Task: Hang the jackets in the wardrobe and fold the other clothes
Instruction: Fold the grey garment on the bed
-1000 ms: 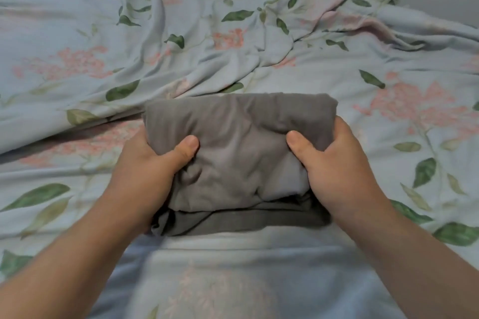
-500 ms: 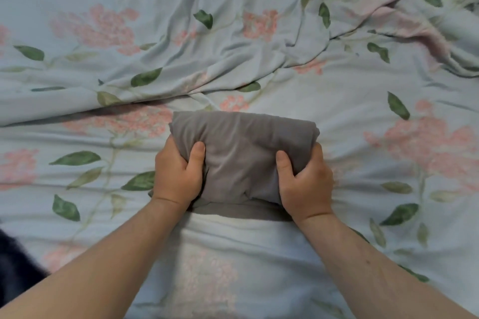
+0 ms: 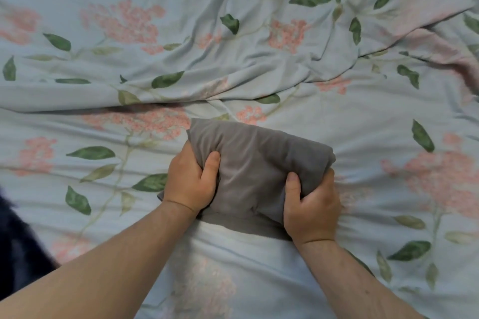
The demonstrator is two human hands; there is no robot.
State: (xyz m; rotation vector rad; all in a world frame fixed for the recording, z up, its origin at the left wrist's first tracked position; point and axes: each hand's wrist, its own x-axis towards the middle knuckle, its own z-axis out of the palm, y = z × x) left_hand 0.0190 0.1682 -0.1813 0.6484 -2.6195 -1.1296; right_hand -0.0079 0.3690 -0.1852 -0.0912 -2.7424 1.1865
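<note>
Soft grey cloth [image 3: 261, 168], folded into a thick, rumpled rectangle, lies mid-bed [image 3: 388, 111]. Left hand [image 3: 189, 184] at its 9 o'clock and right hand [image 3: 311, 207] at 4 o'clock each grip it, thumbs on top.

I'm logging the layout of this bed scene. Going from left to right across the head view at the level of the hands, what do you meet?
Dark blue fabric at the left edge → left hand → folded grey garment → right hand, all on the floral bedsheet.

No readable text, label, brand or number on the folded grey garment [image 3: 259, 163] or floral bedsheet [image 3: 363, 116].
</note>
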